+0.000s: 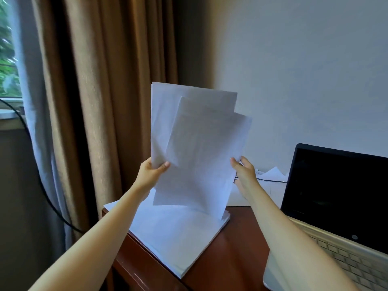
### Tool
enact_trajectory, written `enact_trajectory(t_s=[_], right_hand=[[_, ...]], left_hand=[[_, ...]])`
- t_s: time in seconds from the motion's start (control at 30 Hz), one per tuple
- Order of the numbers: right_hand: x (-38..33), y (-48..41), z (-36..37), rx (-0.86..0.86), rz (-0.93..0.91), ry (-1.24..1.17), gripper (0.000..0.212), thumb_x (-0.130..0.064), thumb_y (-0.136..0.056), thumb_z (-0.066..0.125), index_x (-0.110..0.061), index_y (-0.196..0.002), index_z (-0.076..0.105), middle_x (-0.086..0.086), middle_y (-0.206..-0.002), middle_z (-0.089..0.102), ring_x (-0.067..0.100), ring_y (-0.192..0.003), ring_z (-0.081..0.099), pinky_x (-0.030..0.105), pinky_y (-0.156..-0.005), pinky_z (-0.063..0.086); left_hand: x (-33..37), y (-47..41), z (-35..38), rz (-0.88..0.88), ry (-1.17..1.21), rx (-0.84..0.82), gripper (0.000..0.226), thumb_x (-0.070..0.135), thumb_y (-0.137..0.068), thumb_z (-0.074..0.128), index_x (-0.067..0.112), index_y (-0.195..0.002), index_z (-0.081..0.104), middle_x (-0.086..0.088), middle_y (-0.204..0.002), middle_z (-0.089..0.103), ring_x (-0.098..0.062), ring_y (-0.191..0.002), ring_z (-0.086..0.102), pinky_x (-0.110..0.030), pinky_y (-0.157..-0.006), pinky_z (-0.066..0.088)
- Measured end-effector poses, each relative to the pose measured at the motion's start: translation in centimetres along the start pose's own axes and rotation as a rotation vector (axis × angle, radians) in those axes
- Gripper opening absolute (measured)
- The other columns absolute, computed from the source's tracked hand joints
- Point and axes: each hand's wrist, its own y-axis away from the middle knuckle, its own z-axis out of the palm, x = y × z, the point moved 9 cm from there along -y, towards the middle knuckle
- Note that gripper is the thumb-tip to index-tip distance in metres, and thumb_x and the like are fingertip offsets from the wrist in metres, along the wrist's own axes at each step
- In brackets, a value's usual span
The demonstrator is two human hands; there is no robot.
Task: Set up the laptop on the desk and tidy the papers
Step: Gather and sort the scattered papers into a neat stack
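I hold a loose bundle of white sheets (199,143) upright above the desk, its pages fanned and out of line. My left hand (150,174) pinches the bundle's lower left edge, thumb in front. My right hand (244,175) grips the lower right edge, thumb on the front. Under the bundle a thick stack of white paper (178,234) lies flat on the left end of the reddish-brown desk (235,255). The open laptop (336,198) stands at the right with a dark screen and a pale keyboard.
More loose sheets (270,177) lie at the back of the desk by the white wall, crossed by a thin black cable. Brown curtains (100,101) hang left of the desk, with a window (8,49) and a black cable further left.
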Motion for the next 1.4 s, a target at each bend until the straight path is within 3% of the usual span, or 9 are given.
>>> enact_trajectory(t_s=[0.07,0.17,0.37,0.7,0.83,0.93,1.03,1.2,1.4], right_hand=[[-0.5,-0.2,0.8,0.015,-0.032,0.031,0.01,-0.016,-0.096,0.052,-0.014,-0.105,0.055,0.002,-0.101,0.059,0.018,-0.093,0.057,0.03,-0.084,0.044],[-1.2,-0.4,1.8,0.021,-0.054,0.032,0.034,-0.02,-0.094,0.056,-0.01,-0.125,0.049,0.006,-0.123,0.057,0.021,-0.114,0.054,0.039,-0.103,0.041],[-0.8,0.1,2.6,-0.005,-0.095,0.089,0.026,0.0,-0.095,0.047,-0.002,-0.119,0.056,0.008,-0.1,0.062,0.022,-0.09,0.057,0.029,-0.077,0.047],[0.5,0.7,3.5,0.003,-0.046,0.073,0.023,-0.024,-0.1,0.042,-0.011,-0.114,0.054,0.006,-0.112,0.056,0.02,-0.108,0.05,0.033,-0.097,0.038],[1.9,1.3,3.6,-0.014,0.022,0.068,0.039,-0.03,-0.101,0.037,-0.014,-0.136,0.042,0.003,-0.136,0.048,0.02,-0.129,0.043,0.034,-0.105,0.033],[3.2,2.2,4.0,-0.042,0.046,0.102,0.042,-0.028,-0.101,0.038,-0.015,-0.142,0.035,-0.001,-0.139,0.044,0.018,-0.134,0.037,0.027,-0.102,0.03],[3.3,2.3,4.3,-0.056,0.046,0.117,0.044,-0.027,-0.101,0.038,-0.015,-0.143,0.033,0.0,-0.142,0.04,0.016,-0.136,0.034,0.023,-0.097,0.027],[4.6,1.7,4.1,-0.08,0.038,0.147,0.04,-0.016,-0.099,0.044,-0.011,-0.138,0.04,0.007,-0.139,0.049,0.023,-0.126,0.048,0.029,-0.098,0.038],[9.6,2.7,2.7,-0.259,0.267,0.54,0.031,-0.009,-0.098,0.046,-0.003,-0.127,0.052,0.011,-0.126,0.058,0.027,-0.111,0.056,0.035,-0.093,0.045]], left_hand=[[0.1,0.2,-0.2,-0.012,0.023,0.0,0.016,0.004,-0.089,0.058,0.019,-0.086,0.062,0.005,-0.078,0.068,-0.002,-0.063,0.067,-0.02,-0.062,0.057],[0.6,0.2,-0.3,-0.02,0.011,-0.008,0.013,0.006,-0.09,0.057,0.019,-0.088,0.06,0.002,-0.084,0.066,-0.007,-0.071,0.065,-0.021,-0.066,0.055],[-0.3,1.1,-0.9,-0.045,-0.058,-0.05,0.018,0.007,-0.087,0.061,0.013,-0.104,0.059,0.004,-0.089,0.065,-0.007,-0.078,0.063,-0.011,-0.06,0.053],[-1.7,1.1,-0.9,-0.091,0.014,-0.002,0.015,0.005,-0.081,0.069,0.017,-0.089,0.066,0.011,-0.073,0.072,-0.005,-0.07,0.066,-0.015,-0.061,0.053],[-2.5,1.6,-1.6,-0.111,0.053,0.067,0.014,0.01,-0.078,0.072,0.018,-0.089,0.067,0.004,-0.085,0.07,-0.01,-0.077,0.066,-0.019,-0.065,0.052],[-4.6,2.6,-1.6,-0.179,0.059,0.099,0.016,0.01,-0.077,0.074,0.017,-0.088,0.066,0.003,-0.085,0.069,-0.012,-0.076,0.065,-0.022,-0.065,0.052],[-5.6,2.9,-1.6,-0.227,0.062,0.142,0.014,0.013,-0.076,0.076,0.019,-0.084,0.065,0.003,-0.084,0.068,-0.014,-0.077,0.063,-0.029,-0.075,0.051],[-5.7,2.7,-1.9,-0.238,0.011,0.132,0.016,0.013,-0.079,0.073,0.009,-0.093,0.066,0.001,-0.083,0.067,-0.012,-0.073,0.062,-0.023,-0.063,0.049],[-8.9,3.6,-2.2,-0.357,-0.131,0.053,0.033,0.018,-0.09,0.06,0.0,-0.118,0.058,-0.012,-0.107,0.063,-0.024,-0.093,0.059,-0.03,-0.08,0.046]])
